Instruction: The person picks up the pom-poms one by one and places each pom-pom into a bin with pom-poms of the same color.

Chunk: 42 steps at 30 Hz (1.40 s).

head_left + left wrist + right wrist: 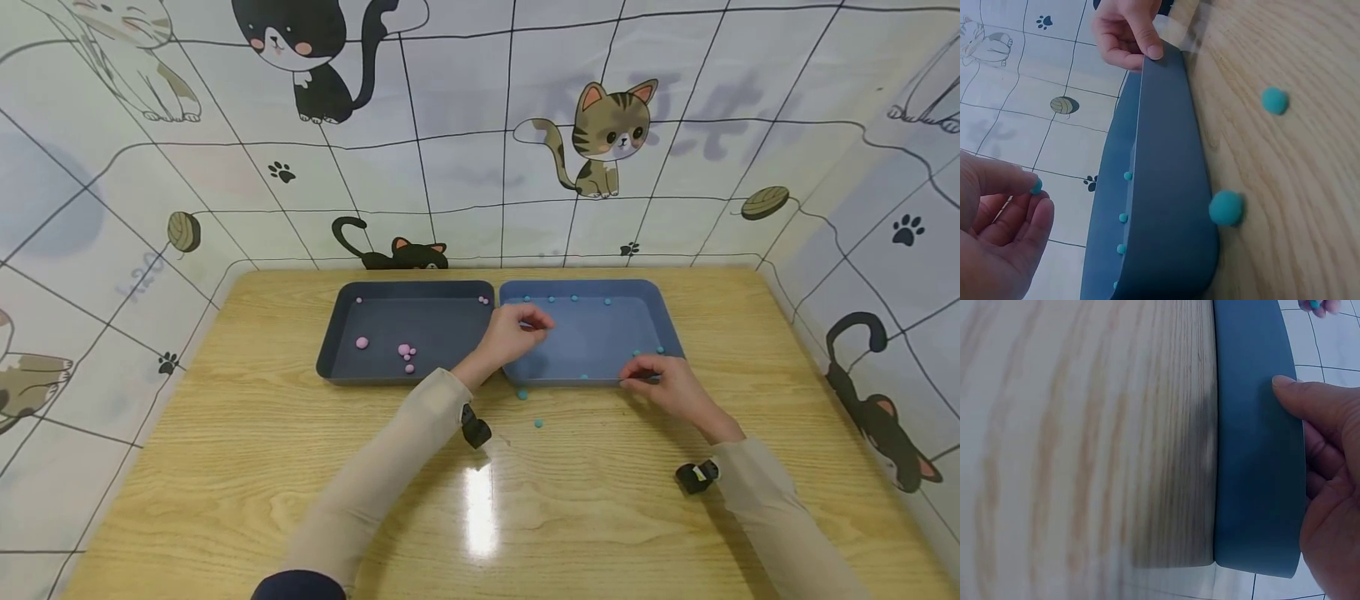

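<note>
My left hand (534, 325) hovers over the left part of the blue tray (592, 379) and pinches a small teal ball (1035, 185) between thumb and fingertips. In the left wrist view this hand (1038, 194) is at the lower left, beside the tray's wall (1166, 187). At the tray's front rim my right hand (637, 377) grips the edge; its thumb (1291, 387) lies on the outer wall (1254, 456) and the fingers curl inside. Several teal balls (551, 298) lie in the tray. On the table in front of it lie two more teal balls (522, 394) (537, 423).
A dark grey tray (337, 333) with several pink balls (405, 350) stands directly left of the blue one. Both sit at the back of a wooden table (225, 467), enclosed by cat-patterned walls (465, 167) on three sides.
</note>
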### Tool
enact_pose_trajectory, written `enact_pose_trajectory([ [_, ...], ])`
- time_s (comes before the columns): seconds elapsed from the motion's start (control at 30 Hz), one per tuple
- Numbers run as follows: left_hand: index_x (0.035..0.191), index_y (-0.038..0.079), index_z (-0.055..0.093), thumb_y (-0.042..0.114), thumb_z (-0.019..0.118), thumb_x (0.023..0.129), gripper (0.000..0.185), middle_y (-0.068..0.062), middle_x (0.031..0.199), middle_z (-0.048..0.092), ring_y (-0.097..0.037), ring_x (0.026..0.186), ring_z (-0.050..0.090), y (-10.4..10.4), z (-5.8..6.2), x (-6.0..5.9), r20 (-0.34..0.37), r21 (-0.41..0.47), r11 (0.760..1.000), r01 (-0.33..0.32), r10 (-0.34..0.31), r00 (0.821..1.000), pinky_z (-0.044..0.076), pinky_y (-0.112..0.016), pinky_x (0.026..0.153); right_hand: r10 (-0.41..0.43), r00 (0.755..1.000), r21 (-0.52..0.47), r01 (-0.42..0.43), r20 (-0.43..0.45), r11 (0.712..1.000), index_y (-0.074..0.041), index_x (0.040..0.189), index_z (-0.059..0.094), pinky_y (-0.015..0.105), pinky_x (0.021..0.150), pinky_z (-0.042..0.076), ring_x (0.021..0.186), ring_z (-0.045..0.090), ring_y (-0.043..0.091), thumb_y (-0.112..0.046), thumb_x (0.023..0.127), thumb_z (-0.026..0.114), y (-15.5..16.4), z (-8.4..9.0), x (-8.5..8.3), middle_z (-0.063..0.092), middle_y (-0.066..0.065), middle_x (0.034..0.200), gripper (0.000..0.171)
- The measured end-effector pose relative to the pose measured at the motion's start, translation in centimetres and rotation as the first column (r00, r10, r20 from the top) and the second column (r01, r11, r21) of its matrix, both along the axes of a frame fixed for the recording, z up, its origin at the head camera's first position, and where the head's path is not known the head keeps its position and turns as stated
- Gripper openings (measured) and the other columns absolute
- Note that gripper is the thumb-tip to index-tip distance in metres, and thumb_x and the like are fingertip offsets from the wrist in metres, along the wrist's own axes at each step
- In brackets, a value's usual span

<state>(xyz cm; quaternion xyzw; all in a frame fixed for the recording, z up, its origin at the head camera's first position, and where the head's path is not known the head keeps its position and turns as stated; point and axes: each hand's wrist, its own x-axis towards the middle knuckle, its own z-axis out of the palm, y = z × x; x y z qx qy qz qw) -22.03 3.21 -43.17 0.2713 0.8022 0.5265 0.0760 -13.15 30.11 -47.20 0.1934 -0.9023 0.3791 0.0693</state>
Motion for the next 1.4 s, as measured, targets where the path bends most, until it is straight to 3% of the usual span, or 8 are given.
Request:
enact_pose_trajectory([
  [0.53, 0.095, 0.006, 0.071, 0.006, 0.065, 0.087, 0.01, -0.004, 0.094, 0.067, -0.013, 0.087, 0.061, 2.6, 0.1, -2.1, 0.058, 0.009, 0.996, -0.093, 0.093, 0.994, 0.049, -0.022, 0.069, -0.008, 1.0, 0.0, 0.008, 0.002, 1.0, -0.009, 0.08, 0.068, 0.021, 0.062, 0.05, 0.071, 0.059, 0.004, 0.005, 0.078, 0.071, 0.0, 0.0, 0.0, 0.066, 0.001, 0.078, 0.015],
  [0.93, 0.098, 0.002, 0.071, 0.007, 0.065, 0.088, 0.013, -0.003, 0.09, 0.066, -0.013, 0.084, 0.059, 4.3, -0.7, -3.7, 0.091, 0.047, 0.987, -0.151, 0.147, 0.985, 0.047, -0.023, 0.07, 0.0, 1.0, -0.002, 0.0, -0.007, 1.0, -0.009, 0.08, 0.069, 0.021, 0.062, 0.05, 0.071, 0.059, 0.004, 0.004, 0.078, 0.072, 0.0, 0.1, 0.0, 0.066, 0.0, 0.078, 0.014],
  [1.2, 0.096, 0.001, 0.071, 0.006, 0.065, 0.087, 0.011, -0.004, 0.089, 0.066, -0.013, 0.083, 0.06, 5.1, -0.5, -4.6, 0.152, 0.116, 0.981, -0.153, 0.135, 0.979, 0.049, -0.024, 0.071, 0.013, 1.0, -0.013, -0.014, -0.011, 1.0, -0.008, 0.08, 0.069, 0.023, 0.062, 0.05, 0.071, 0.06, 0.004, 0.005, 0.077, 0.071, -0.1, 0.2, -0.1, 0.066, 0.003, 0.078, 0.013],
  [1.4, 0.097, 0.001, 0.07, 0.006, 0.065, 0.088, 0.012, -0.005, 0.091, 0.067, -0.013, 0.083, 0.06, 5.5, -0.2, -5.0, 0.153, 0.115, 0.982, -0.152, 0.134, 0.979, 0.049, -0.023, 0.071, 0.019, 1.0, -0.017, -0.019, -0.025, 1.0, -0.005, 0.08, 0.069, 0.021, 0.062, 0.05, 0.071, 0.06, 0.003, 0.006, 0.076, 0.072, 0.0, 0.1, -0.1, 0.067, 0.003, 0.078, 0.013],
])
